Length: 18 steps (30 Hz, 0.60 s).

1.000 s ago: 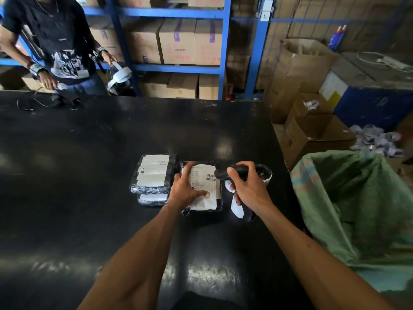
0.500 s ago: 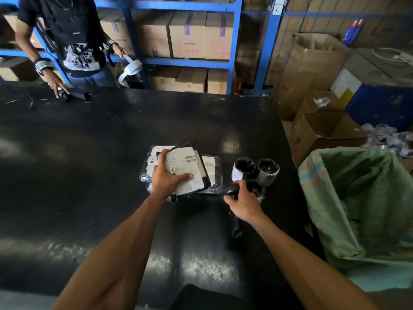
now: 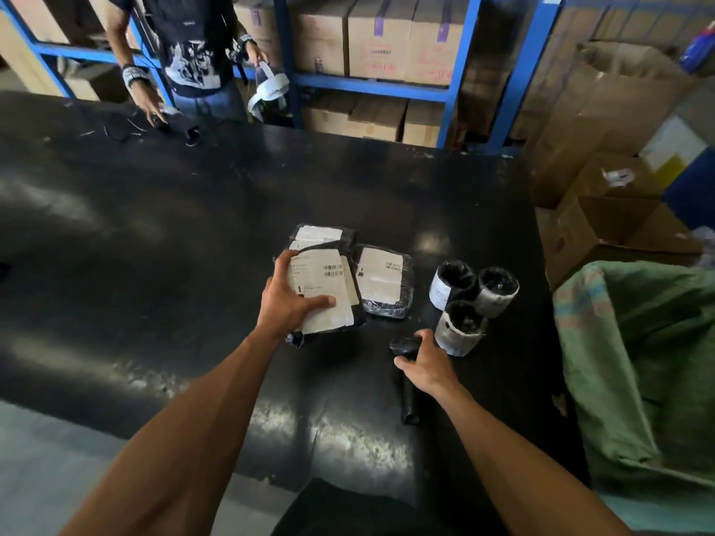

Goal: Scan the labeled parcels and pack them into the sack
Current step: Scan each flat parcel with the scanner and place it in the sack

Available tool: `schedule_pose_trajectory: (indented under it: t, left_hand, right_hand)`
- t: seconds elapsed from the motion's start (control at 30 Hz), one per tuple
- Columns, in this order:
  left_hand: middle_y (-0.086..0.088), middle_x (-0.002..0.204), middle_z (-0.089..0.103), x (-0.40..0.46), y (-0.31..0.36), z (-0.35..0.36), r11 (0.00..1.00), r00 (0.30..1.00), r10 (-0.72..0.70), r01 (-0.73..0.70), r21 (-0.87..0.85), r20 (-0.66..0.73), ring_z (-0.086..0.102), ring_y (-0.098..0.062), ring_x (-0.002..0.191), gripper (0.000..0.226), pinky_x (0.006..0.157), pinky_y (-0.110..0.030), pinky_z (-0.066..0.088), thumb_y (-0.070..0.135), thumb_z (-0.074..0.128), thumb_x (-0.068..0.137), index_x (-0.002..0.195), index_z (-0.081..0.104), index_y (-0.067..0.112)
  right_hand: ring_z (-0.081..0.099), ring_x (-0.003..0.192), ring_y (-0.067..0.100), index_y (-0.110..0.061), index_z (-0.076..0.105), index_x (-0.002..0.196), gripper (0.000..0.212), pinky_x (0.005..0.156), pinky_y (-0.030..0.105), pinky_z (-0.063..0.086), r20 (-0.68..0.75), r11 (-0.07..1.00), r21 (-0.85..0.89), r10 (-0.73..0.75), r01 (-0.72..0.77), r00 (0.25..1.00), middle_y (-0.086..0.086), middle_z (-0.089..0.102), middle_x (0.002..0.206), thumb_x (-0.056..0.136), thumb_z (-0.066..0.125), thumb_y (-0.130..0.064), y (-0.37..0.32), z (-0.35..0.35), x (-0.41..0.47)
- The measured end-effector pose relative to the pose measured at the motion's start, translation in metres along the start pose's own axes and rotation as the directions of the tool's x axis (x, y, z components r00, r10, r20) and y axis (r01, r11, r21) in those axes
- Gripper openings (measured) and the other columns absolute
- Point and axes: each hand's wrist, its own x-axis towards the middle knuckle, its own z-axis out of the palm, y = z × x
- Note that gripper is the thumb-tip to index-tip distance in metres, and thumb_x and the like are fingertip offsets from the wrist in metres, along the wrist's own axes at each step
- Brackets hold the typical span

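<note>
My left hand [image 3: 288, 303] grips a flat black parcel [image 3: 329, 288] with a white barcode label, lifted and tilted above the black table [image 3: 154, 265]. Another flat labeled parcel [image 3: 383, 280] lies just right of it, and one more [image 3: 321, 234] lies behind. Three labeled black cylinder parcels [image 3: 470, 299] stand to the right. My right hand [image 3: 423, 361] holds the black scanner [image 3: 406, 348] low on the table, in front of the cylinders. The green sack [image 3: 650, 361] gapes open at the table's right side.
Another person [image 3: 185, 52] stands at the table's far left corner with a hand on small items. Blue shelving [image 3: 371, 87] with cardboard boxes runs behind. Open cardboard boxes [image 3: 603, 226] sit on the floor right of the table, beyond the sack.
My left hand has lifted a flat parcel off the table and drawn it towards me. My right hand has brought the scanner down from over the parcels to the table by the cylinders.
</note>
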Motion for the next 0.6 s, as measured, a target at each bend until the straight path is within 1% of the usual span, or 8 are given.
schedule_pose_trajectory:
  t: [0.1, 0.17, 0.27, 0.37, 0.43, 0.5, 0.57, 0.6]
  left_hand:
    - [0.005, 0.122, 0.062, 0.000, 0.010, 0.014, 1.000, 0.999, 0.016, -0.015, -0.020, 0.044, 0.064, -0.018, 0.108, 0.106, 0.092, -0.044, 0.058, 0.040, 0.099, 0.046, 0.131, 0.038, 0.048]
    - [0.006, 0.121, 0.063, 0.002, 0.021, 0.028, 0.998, 0.995, 0.031, -0.026, -0.049, 0.100, 0.065, -0.018, 0.108, 0.103, 0.089, -0.044, 0.059, 0.039, 0.099, 0.046, 0.130, 0.039, 0.048]
    - [0.007, 0.120, 0.063, 0.007, 0.045, 0.061, 0.994, 0.975, 0.076, -0.056, -0.099, 0.209, 0.066, -0.017, 0.107, 0.096, 0.086, -0.041, 0.061, 0.032, 0.099, 0.055, 0.131, 0.040, 0.045]
    - [0.004, 0.117, 0.064, 0.007, 0.083, 0.108, 0.985, 0.933, 0.128, -0.080, -0.155, 0.335, 0.068, -0.017, 0.102, 0.086, 0.076, -0.031, 0.062, 0.026, 0.094, 0.067, 0.133, 0.042, 0.039]
    - [0.002, 0.114, 0.063, 0.000, 0.113, 0.145, 0.972, 0.889, 0.177, -0.090, -0.217, 0.422, 0.068, -0.016, 0.099, 0.080, 0.067, -0.023, 0.060, 0.022, 0.090, 0.074, 0.136, 0.041, 0.035]
    - [0.003, 0.113, 0.062, -0.013, 0.143, 0.184, 0.958, 0.842, 0.220, -0.091, -0.271, 0.493, 0.067, -0.013, 0.096, 0.075, 0.062, -0.021, 0.058, 0.020, 0.085, 0.080, 0.138, 0.040, 0.033]
    - [0.006, 0.115, 0.062, -0.026, 0.168, 0.226, 0.951, 0.799, 0.247, -0.091, -0.294, 0.549, 0.067, -0.010, 0.097, 0.074, 0.066, -0.023, 0.059, 0.026, 0.083, 0.083, 0.141, 0.039, 0.034]
    - [0.006, 0.119, 0.063, -0.031, 0.177, 0.248, 0.951, 0.780, 0.248, -0.082, -0.298, 0.575, 0.068, -0.011, 0.100, 0.075, 0.072, -0.027, 0.061, 0.034, 0.082, 0.082, 0.142, 0.037, 0.038]
  right_hand:
    - [0.058, 0.121, 0.036, -0.030, 0.036, 0.142, 0.065, 0.094, 0.040, 0.045, -0.043, 0.982, -0.187, -0.047, 0.038, 0.998, 0.009, 0.064, 0.126, 0.088, 0.057, -0.060, -0.012, -0.027, -0.006]
    - [0.062, 0.115, 0.035, -0.032, 0.040, 0.140, 0.060, 0.096, 0.044, 0.046, -0.122, 0.980, -0.181, -0.101, 0.078, 0.987, 0.008, 0.067, 0.117, 0.090, 0.052, -0.063, -0.019, -0.053, -0.011]
    - [0.064, 0.111, 0.030, -0.035, 0.045, 0.137, 0.050, 0.097, 0.043, 0.045, -0.252, 0.992, 0.031, -0.111, 0.122, 0.961, -0.002, 0.072, 0.105, 0.095, 0.050, -0.061, -0.023, -0.094, -0.010]
    - [0.060, 0.122, 0.027, -0.040, 0.041, 0.145, 0.057, 0.103, 0.042, 0.044, -0.282, 0.929, 0.346, -0.027, 0.128, 0.959, -0.015, 0.066, 0.096, 0.095, 0.050, -0.065, -0.012, -0.137, -0.004]
    - [0.053, 0.133, 0.028, -0.046, 0.032, 0.151, 0.066, 0.109, 0.045, 0.043, -0.267, 0.880, 0.462, 0.021, 0.108, 0.964, -0.006, 0.065, 0.126, 0.092, 0.046, -0.072, 0.005, -0.163, -0.001]
    - [0.046, 0.141, 0.028, -0.050, 0.023, 0.155, 0.070, 0.114, 0.045, 0.039, -0.283, 0.865, 0.492, 0.051, 0.099, 0.958, -0.003, 0.046, 0.156, 0.093, 0.043, -0.075, 0.028, -0.187, 0.002]
    - [0.042, 0.144, 0.027, -0.047, 0.020, 0.157, 0.067, 0.118, 0.046, 0.037, -0.374, 0.868, 0.480, 0.071, 0.127, 0.925, -0.003, 0.036, 0.163, 0.098, 0.045, -0.066, 0.059, -0.207, 0.005]
    - [0.044, 0.143, 0.026, -0.045, 0.022, 0.158, 0.066, 0.117, 0.046, 0.039, -0.430, 0.861, 0.486, 0.085, 0.151, 0.899, -0.003, 0.037, 0.162, 0.099, 0.048, -0.061, 0.076, -0.218, 0.003]
